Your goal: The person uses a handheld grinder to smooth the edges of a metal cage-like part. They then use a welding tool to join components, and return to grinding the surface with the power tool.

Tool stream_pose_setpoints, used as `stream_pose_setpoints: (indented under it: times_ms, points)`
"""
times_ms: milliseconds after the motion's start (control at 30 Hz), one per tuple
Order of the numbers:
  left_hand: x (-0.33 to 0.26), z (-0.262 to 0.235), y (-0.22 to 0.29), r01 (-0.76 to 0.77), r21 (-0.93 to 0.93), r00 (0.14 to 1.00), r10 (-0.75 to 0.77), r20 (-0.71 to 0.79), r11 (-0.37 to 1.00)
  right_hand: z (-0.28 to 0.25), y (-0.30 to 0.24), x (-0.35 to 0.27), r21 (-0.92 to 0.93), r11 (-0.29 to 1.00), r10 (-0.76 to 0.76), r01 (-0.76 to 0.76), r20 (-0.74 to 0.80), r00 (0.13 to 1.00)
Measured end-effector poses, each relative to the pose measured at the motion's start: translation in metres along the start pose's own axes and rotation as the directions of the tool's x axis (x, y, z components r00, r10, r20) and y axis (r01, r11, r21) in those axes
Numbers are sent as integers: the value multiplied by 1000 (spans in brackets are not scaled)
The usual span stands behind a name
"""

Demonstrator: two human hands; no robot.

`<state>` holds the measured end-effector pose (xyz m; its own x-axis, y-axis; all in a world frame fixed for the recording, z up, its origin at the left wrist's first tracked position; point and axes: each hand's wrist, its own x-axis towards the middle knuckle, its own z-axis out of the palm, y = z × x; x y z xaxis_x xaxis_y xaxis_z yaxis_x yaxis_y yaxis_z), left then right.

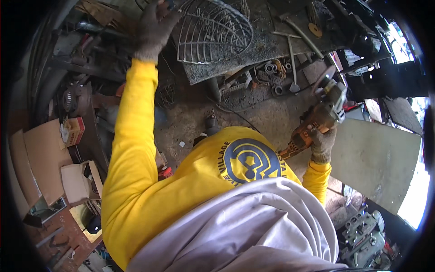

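Note:
My right hand [322,141], in a brown knit glove, is wrapped round the orange-brown body of an angle grinder [312,122]. The grinder's grey head and thin disc [323,78] point up and away from me, apart from the workbench. Raised at the upper left, my gloved left hand [156,31] has its fingers curled at the picture's top edge. A small dark blue bit shows by its fingertips, too cut off to name. Just right of that hand, a half-round metal grille [214,58] of curved bars lies on the dark workbench [267,50].
A hammer [292,68] and a metal rod [304,35] lean over the bench edge. Rings and scrap parts [269,70] sit below it. A dark cable [238,114] trails across the floor. Cardboard boxes [81,183] stand left; a pale panel [371,158] and an engine-like metal part [362,235] are right.

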<state>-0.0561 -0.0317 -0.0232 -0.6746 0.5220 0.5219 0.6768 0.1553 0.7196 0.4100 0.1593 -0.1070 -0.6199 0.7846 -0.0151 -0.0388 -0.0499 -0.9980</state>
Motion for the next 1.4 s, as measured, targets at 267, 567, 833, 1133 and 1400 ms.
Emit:
stream_pose_setpoints:
  times_ms: [267,567,833,1133,1400]
  points:
    - [47,39,-68,-232,-117,909,258,327,966,87,12,-31,-414,879,266,-236,15,964]
    - [21,57,13,-591,-145,739,604,298,794,161,1,-41,-613,705,435,-356,-24,900]
    - [25,60,0,-705,-155,637,714,291,692,149,9,-20,-545,749,473,-376,42,880]
    - [16,85,-10,-553,-367,691,658,298,748,141,19,-11,-539,754,478,-376,57,876]
    - [7,92,-29,-839,-18,538,835,116,544,144,18,0,-606,710,518,-360,102,849]
